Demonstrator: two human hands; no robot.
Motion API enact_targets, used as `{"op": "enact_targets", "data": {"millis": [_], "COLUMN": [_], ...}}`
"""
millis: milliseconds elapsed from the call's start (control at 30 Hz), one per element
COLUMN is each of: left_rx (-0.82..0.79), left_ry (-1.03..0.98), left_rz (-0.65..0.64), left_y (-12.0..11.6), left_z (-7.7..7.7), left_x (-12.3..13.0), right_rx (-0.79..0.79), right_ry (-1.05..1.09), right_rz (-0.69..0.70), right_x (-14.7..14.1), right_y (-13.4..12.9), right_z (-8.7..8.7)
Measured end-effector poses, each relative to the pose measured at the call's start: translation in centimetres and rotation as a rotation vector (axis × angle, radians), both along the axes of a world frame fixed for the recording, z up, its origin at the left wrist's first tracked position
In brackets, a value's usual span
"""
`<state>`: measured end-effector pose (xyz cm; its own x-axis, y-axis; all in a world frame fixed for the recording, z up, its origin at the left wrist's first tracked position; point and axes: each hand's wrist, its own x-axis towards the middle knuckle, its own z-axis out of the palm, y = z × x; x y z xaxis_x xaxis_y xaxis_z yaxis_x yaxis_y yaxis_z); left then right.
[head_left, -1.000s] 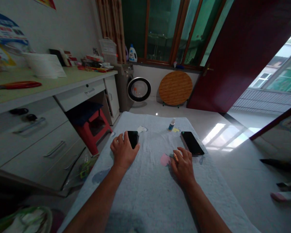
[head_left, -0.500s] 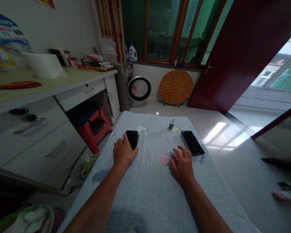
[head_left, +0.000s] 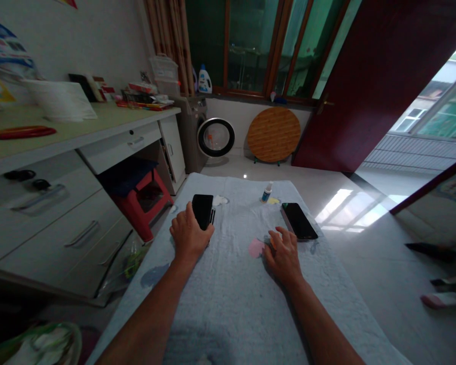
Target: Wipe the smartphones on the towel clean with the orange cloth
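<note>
My left hand (head_left: 190, 235) grips a black smartphone (head_left: 202, 207) by its sides, thumb on the right edge. The phone sits slightly raised, and a dark edge of something shows just beneath its right side. On the pale blue cloth (head_left: 231, 284) rests my right hand (head_left: 283, 253), fingers loosely apart and bent, holding nothing that I can see. An orange patch shows by its fingertips. Just beyond it lies a second dark-screened smartphone (head_left: 299, 221), flat and apart from the fingers. A small white spray bottle (head_left: 266, 192) with a blue label stands upright farther back.
At left is a desk (head_left: 110, 119) with drawers, bearing a paper roll (head_left: 57, 101) and red-handled scissors (head_left: 21, 133). Beneath it stands a red stool (head_left: 152, 203). Beyond are an open washing machine door (head_left: 216, 138) and a round wooden tabletop (head_left: 274, 135).
My left hand has lifted the phone, which now shows more of its screen, with a dark edge visible below. My right hand has stayed nearly still. The view has shifted slightly.
</note>
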<state>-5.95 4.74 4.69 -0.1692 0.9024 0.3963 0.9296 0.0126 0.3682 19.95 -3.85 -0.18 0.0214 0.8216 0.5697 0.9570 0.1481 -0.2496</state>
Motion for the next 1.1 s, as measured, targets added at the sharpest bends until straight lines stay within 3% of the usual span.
{"op": "enact_targets", "data": {"millis": [167,333,467,600,833,1100], "left_rx": [0.102,-0.072,-0.145,-0.187,-0.25,-0.346], "left_ry": [-0.083,-0.198,-0.156,-0.099,-0.014,0.083], "left_rz": [-0.309,-0.53,-0.56,-0.529,-0.498,-0.608], "left_y": [-1.7,-4.2,-5.0,-5.0,-5.2,-5.3], "left_z": [0.2,-1.3,-3.1,-3.9,-3.6,-3.0], "left_x": [2.0,5.1,6.2,6.6,6.6,5.2], "right_rx": [-0.016,-0.066,-0.096,-0.098,-0.118,-0.161], "right_ry": [-0.008,-0.016,-0.019,-0.027,-0.059,-0.064], "right_rz": [-0.001,-0.012,-0.023,-0.037,-0.073,-0.093], "right_x": [0.0,0.1,0.1,0.1,0.0,-0.2], "right_y": [0.1,0.0,0.1,0.1,0.0,-0.1], "right_z": [-0.2,-0.3,-0.4,-0.6,-0.5,-0.1]}}
